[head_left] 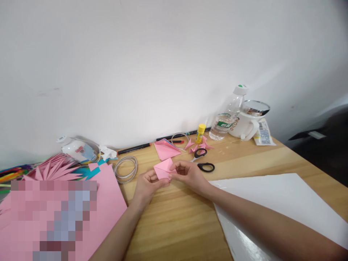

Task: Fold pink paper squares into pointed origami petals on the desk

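Both my hands hold one small folded pink paper piece (163, 169) just above the wooden table (174, 221). My left hand (148, 185) pinches its lower left edge with closed fingers. My right hand (189, 173) pinches its right side, fingers curled onto a fold. A stack of pink paper squares (165, 148) lies just behind the piece. Black-handled scissors (202, 160) lie to the right of my right hand. Small folded pink pieces (197, 146) rest beside a yellow glue stick (200, 133).
A large pink sheet (108, 195) and spiky pink folded shapes (51, 170) lie at the left. A big white sheet (272, 203) covers the right front. Wire rings (125, 168), black pens (134, 148), a clear bottle (227, 117) and a white mug (247, 123) stand along the wall.
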The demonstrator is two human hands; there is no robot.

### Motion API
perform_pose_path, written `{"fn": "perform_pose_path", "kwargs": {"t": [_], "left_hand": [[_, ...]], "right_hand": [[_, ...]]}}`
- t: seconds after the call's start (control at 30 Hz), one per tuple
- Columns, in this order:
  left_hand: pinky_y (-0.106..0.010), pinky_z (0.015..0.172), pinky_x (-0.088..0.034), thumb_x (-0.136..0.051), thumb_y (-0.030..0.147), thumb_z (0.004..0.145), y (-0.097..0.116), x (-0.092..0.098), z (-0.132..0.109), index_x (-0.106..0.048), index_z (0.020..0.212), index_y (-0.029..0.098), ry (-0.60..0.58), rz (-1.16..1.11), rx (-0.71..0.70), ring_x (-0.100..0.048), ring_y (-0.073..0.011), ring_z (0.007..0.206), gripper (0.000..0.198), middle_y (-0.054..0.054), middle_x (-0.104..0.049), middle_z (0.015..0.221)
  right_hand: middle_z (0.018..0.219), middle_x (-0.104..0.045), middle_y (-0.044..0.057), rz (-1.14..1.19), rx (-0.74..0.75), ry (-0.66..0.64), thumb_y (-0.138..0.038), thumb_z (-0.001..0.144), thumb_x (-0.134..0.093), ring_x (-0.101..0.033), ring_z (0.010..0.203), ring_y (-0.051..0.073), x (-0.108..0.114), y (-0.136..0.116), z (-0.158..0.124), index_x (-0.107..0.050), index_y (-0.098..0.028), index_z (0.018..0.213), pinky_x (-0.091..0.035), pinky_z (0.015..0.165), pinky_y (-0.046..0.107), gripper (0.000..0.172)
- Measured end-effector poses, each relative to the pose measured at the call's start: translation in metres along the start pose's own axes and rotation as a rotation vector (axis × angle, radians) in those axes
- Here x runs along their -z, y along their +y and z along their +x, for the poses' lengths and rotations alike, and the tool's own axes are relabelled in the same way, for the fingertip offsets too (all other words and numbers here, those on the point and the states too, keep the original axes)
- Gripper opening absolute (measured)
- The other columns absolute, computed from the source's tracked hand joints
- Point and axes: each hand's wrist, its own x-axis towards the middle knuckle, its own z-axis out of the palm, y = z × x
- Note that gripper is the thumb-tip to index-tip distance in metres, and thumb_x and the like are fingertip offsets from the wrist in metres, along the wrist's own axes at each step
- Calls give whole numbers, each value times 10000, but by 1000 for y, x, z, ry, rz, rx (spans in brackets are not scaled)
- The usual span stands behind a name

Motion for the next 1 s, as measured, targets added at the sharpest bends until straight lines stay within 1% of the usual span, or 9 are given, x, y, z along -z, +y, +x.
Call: {"fn": "perform_pose_path", "kwargs": {"t": [0.13,0.27,0.33,0.43,0.5,0.6,0.7,0.9,1.0], "left_hand": [[-298,691,-534,-786,178,479,1,-1,0,-669,880,110,10,1,17,-665,-220,751,423,-99,-721,827],[-288,669,-536,-786,219,485,-2,-1,1,-671,863,110,39,-19,24,-666,-211,719,409,-93,-723,799],[-281,662,-534,-783,232,490,-4,-1,1,-670,863,112,49,-24,16,-666,-205,707,408,-90,-724,793],[-260,658,-526,-789,203,480,-4,-1,1,-666,870,117,50,-32,-12,-666,-198,714,419,-85,-724,807],[-257,663,-525,-787,194,488,-2,-2,-1,-664,851,116,44,-48,-18,-666,-197,720,391,-85,-723,813],[-277,657,-535,-766,226,537,0,-2,-2,-658,807,108,27,-63,16,-671,-198,688,314,-91,-724,774],[-275,658,-540,-767,223,539,1,-2,-2,-652,810,104,18,-54,41,-673,-187,658,318,-87,-724,739],[-286,683,-542,-779,216,515,-2,-1,0,-656,793,111,35,-37,50,-674,-192,684,322,-80,-726,744],[-295,689,-540,-783,223,504,-2,-1,1,-654,790,111,30,-25,53,-674,-196,688,333,-78,-726,736]], "right_hand": [[688,-602,-9,47,-11,-10,-357,594,-722,-573,608,120,0,2,1,-580,-180,751,-471,573,247,276],[719,-613,-1,79,-8,-33,-365,592,-722,-582,645,127,-1,2,1,-587,-180,785,-470,600,253,300],[710,-613,-2,70,-5,-42,-357,606,-713,-578,639,127,-1,2,0,-593,-183,792,-462,596,251,282],[705,-611,-2,37,3,-46,-336,629,-699,-569,628,124,0,1,1,-601,-181,796,-448,586,246,248],[717,-612,3,1,13,-37,-316,656,-677,-564,627,123,0,2,1,-608,-177,794,-443,582,243,208],[749,-619,17,-62,41,-11,-275,706,-630,-563,654,130,2,5,1,-621,-174,792,-446,607,252,133],[756,-636,27,-122,58,-1,-241,724,-603,-570,675,141,3,6,2,-641,-174,779,-449,631,262,95],[755,-665,33,-195,76,-9,-212,744,-559,-594,718,157,2,2,2,-676,-185,752,-452,667,270,120],[765,-665,38,-224,66,-7,-227,727,-579,-587,701,153,2,1,2,-680,-174,763,-444,639,258,119]]}}
